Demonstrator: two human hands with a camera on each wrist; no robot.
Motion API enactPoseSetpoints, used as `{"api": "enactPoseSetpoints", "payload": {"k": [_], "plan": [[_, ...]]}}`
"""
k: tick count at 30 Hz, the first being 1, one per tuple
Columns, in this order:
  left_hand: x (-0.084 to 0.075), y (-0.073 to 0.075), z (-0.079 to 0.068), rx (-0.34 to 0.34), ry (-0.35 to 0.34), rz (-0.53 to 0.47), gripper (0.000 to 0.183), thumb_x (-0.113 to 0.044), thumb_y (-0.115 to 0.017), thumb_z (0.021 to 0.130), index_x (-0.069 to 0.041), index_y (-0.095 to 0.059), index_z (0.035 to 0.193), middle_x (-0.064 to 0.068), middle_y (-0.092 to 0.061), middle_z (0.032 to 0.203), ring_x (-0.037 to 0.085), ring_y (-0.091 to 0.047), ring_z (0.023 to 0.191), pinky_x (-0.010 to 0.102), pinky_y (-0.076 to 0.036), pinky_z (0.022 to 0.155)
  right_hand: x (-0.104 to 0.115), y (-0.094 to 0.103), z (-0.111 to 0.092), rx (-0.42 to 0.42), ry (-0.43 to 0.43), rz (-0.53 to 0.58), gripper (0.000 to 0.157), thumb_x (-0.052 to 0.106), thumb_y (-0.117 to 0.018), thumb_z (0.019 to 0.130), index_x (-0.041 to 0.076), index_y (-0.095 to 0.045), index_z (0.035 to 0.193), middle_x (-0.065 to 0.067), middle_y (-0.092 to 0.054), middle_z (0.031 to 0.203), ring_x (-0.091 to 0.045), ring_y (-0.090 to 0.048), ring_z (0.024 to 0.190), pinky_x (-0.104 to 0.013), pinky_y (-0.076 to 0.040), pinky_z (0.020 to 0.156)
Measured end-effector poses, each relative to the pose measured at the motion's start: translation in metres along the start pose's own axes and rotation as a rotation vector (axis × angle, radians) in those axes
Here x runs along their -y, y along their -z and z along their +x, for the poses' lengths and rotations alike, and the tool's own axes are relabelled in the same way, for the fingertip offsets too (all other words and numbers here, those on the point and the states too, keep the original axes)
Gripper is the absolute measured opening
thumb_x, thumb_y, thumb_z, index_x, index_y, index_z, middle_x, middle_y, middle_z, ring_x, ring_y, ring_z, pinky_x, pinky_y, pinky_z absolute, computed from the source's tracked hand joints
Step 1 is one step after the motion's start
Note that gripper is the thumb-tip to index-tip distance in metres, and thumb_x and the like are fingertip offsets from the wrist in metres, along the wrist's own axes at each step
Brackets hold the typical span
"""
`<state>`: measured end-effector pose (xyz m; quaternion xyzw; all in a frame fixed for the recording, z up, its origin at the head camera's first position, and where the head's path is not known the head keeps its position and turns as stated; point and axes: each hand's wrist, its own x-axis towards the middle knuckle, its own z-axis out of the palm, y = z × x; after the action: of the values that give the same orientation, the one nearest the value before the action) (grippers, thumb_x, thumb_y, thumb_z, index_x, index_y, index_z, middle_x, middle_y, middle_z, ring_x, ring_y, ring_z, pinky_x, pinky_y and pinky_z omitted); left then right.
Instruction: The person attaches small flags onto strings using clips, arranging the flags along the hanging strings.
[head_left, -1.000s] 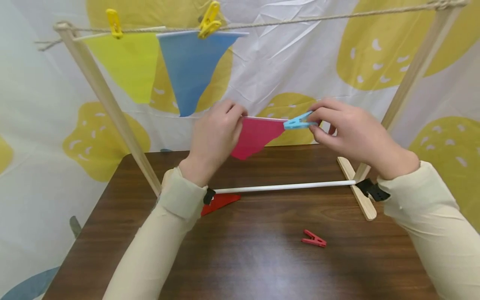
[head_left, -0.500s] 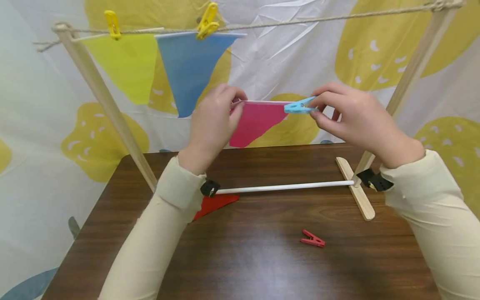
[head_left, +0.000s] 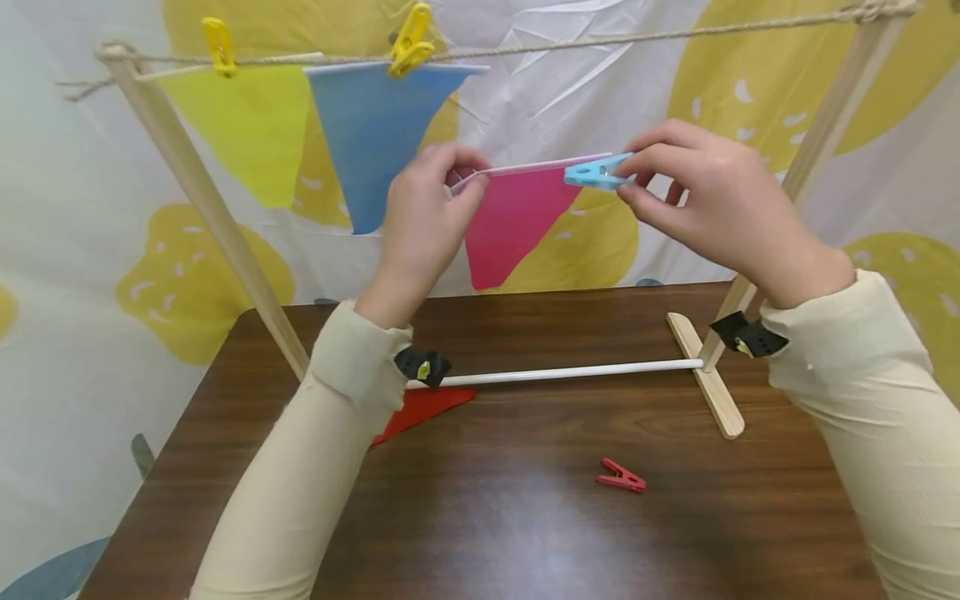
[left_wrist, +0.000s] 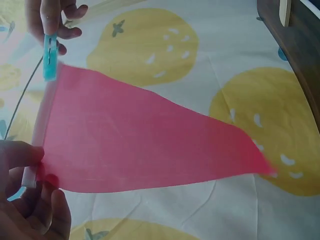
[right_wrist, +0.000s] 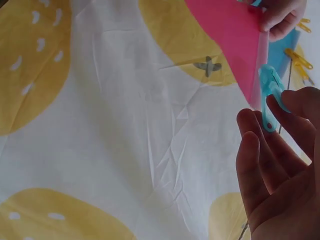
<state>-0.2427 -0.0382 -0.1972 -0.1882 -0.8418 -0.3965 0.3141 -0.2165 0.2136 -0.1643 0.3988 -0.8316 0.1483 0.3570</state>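
Observation:
My left hand (head_left: 423,221) pinches a pink pennant (head_left: 517,221) near the left end of its white-edged top, and the pennant hangs point down. At its other top corner, my right hand (head_left: 705,196) pinches a light blue clothespin (head_left: 588,172) between thumb and fingers; the pin's nose overlaps the top edge. The left wrist view has the whole pennant (left_wrist: 130,135) spread out, with the clothespin (left_wrist: 50,60) by the far corner. A bit of light blue (left_wrist: 17,194) shows beside my left fingers. Above both hands runs a rope (head_left: 637,38).
Yellow clothespins (head_left: 219,46) hold a yellow pennant (head_left: 247,137) and a blue pennant (head_left: 378,150) on the rope, tied between wooden posts (head_left: 198,200). A white rod (head_left: 577,372) crosses low. On the table (head_left: 487,533) lie a red pennant (head_left: 427,408) and a red clothespin (head_left: 622,476).
Both hands have risen toward the rope, carrying the pink pennant and the light blue clothespin up. The pennant's right end now tilts higher than its left.

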Motion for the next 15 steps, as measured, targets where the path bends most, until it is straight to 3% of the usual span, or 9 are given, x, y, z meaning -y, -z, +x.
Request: {"api": "enactPoseSetpoints", "payload": {"k": [8, 15], "plan": [[-0.008, 0.005, 0.013, -0.030, 0.017, -0.046, 0.018, -0.025, -0.057, 0.086, -0.012, -0.065, 0.096, -0.004, -0.059, 0.090, 0.007, -0.051, 0.081, 0.021, -0.039, 0.074, 0.006, 0.007, 0.014, -0.029, -0.017, -0.011, 0.013, 0.006, -0.067, 0.077, 0.000, -0.066, 0.089, -0.007, -0.061, 0.093, -0.010, -0.051, 0.071, -0.017, -0.034, 0.060], [-0.010, 0.004, 0.020, -0.028, 0.095, -0.194, 0.018, -0.024, -0.059, 0.085, -0.014, -0.066, 0.098, -0.004, -0.060, 0.094, 0.008, -0.052, 0.085, 0.019, -0.042, 0.073, 0.007, 0.014, 0.028, -0.037, -0.026, -0.070, 0.012, 0.011, -0.064, 0.080, 0.002, -0.069, 0.085, -0.006, -0.062, 0.092, -0.007, -0.043, 0.059, -0.018, -0.031, 0.057]]}}
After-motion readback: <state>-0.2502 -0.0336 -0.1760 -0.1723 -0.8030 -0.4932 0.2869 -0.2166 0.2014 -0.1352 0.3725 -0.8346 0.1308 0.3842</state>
